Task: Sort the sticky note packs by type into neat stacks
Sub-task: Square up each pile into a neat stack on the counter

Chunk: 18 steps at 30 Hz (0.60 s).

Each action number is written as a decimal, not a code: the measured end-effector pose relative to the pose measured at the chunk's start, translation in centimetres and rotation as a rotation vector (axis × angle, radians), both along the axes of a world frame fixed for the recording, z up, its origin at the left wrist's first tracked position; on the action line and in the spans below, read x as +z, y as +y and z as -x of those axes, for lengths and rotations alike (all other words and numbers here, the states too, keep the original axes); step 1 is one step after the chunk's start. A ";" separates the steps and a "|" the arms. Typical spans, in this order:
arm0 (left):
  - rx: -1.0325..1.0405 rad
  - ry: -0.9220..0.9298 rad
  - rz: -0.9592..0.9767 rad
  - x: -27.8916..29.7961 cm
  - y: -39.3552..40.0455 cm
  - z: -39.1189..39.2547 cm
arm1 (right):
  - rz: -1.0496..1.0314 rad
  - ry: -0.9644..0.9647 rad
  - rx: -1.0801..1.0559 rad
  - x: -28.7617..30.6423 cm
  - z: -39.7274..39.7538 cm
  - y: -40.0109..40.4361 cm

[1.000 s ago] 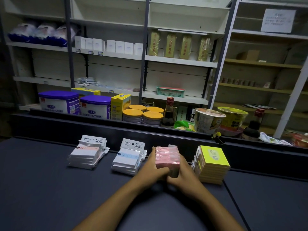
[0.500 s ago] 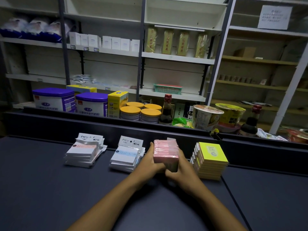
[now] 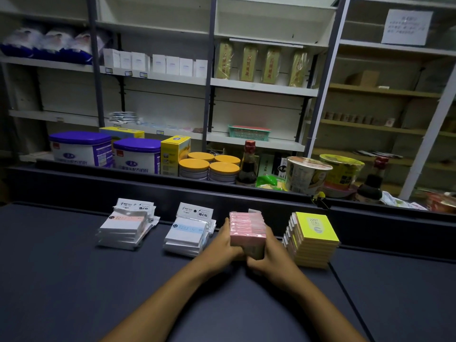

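You had the pink stack (image 3: 247,230) cupped between your left hand (image 3: 225,244) and right hand (image 3: 270,251), fingers curled round its sides as it sat on the worktop (image 3: 61,280). Squaring it well called for even pressure from both sides, I'd judge, so no pack slid out. The yellow stack (image 3: 314,239) stood just beside your right hand and the blue-banded stack (image 3: 188,234) just beside your left, leaving little elbow room; the pink-banded stack (image 3: 125,227) lay further left.

Four stacks in a row: pink-banded white (image 3: 123,230), blue-banded white (image 3: 188,236), pink (image 3: 246,229) seemingly upright, yellow (image 3: 314,239).
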<state>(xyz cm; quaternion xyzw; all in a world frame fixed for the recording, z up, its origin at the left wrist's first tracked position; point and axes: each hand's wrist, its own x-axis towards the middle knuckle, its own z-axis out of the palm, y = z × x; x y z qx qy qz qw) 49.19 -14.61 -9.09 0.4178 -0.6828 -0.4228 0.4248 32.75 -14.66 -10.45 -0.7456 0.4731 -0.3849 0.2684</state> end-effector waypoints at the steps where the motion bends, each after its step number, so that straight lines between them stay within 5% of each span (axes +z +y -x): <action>1: 0.011 0.008 0.013 0.1 -0.2 0.0 | 0.003 -0.007 -0.006 0.1 0.1 -0.2; 10: -0.052 -0.048 -0.032 0.0 -0.6 -0.7 | -0.057 -0.030 -0.007 -0.1 0.6 -0.4; 18: 0.005 0.246 -0.176 0.4 -0.9 -0.9 | -0.184 -0.312 -0.014 1.2 2.3 -1.7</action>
